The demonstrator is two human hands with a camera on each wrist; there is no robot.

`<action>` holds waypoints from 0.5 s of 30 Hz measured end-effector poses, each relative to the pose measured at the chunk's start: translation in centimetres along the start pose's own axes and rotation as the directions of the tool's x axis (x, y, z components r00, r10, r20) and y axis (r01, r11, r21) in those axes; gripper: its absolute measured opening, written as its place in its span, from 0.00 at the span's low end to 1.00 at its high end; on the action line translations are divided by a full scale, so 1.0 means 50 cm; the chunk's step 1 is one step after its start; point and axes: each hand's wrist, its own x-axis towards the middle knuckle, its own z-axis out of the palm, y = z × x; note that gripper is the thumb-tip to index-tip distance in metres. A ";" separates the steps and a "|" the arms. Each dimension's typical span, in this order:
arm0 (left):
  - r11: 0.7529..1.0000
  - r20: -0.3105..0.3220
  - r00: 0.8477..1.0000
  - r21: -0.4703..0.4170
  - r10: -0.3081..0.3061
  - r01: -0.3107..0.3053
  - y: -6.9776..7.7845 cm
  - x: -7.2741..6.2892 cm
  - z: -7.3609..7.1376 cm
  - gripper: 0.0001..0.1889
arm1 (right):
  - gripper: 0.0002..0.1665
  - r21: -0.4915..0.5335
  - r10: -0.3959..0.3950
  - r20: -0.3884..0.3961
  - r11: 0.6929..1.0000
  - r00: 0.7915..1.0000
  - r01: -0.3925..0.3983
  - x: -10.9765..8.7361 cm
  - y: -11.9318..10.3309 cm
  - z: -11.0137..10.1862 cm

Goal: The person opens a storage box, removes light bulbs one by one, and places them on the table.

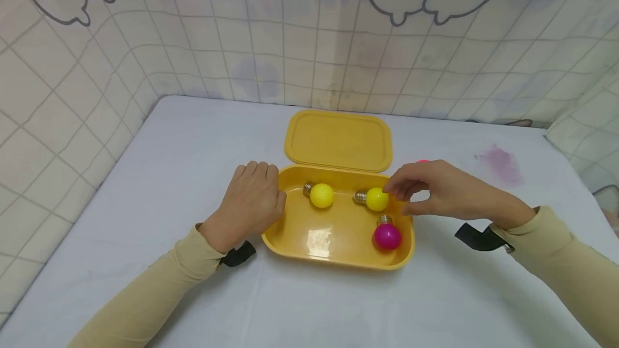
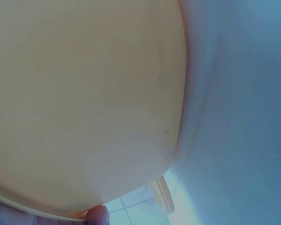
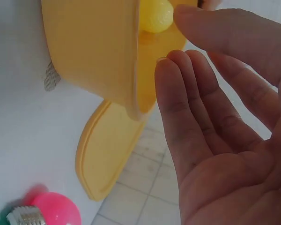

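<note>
1. The left hand (image 1: 253,203) is gripping the left rim of a smooth, glossy, round-cornered yellow box (image 1: 300,230).
2. The right hand (image 1: 440,189) is hovering over its right end, holding nothing, fingers loosely bent, thumb apart.
3. Inside, two round yellow bulbs (image 1: 322,196) and a shiny magenta bulb (image 1: 388,237) are showing threaded metal bases.
4. A flat yellow lid (image 1: 338,140) is lying just behind.
5. A pink bulb (image 3: 61,211) is lying outside, the right hand mostly blocking it from the head view.
</note>
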 end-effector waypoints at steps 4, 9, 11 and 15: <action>1.000 0.018 1.000 -0.007 -0.009 0.009 0.001 0.002 -0.003 0.11 | 0.20 -0.025 -0.018 0.062 0.999 0.998 0.020 0.015 -0.010 0.003; 1.000 0.040 0.999 -0.012 -0.016 0.016 0.002 0.003 -0.007 0.11 | 0.20 -0.037 0.008 0.119 0.999 0.993 -0.004 0.028 -0.016 0.009; 1.000 0.044 0.999 -0.012 -0.016 0.016 0.001 0.003 -0.007 0.11 | 0.20 -0.038 0.010 0.138 0.999 0.990 -0.005 0.033 -0.018 0.013; 1.000 0.059 0.998 -0.013 -0.022 0.023 0.000 0.002 -0.007 0.12 | 0.22 -0.059 0.023 0.184 0.998 0.983 -0.012 0.046 -0.020 0.023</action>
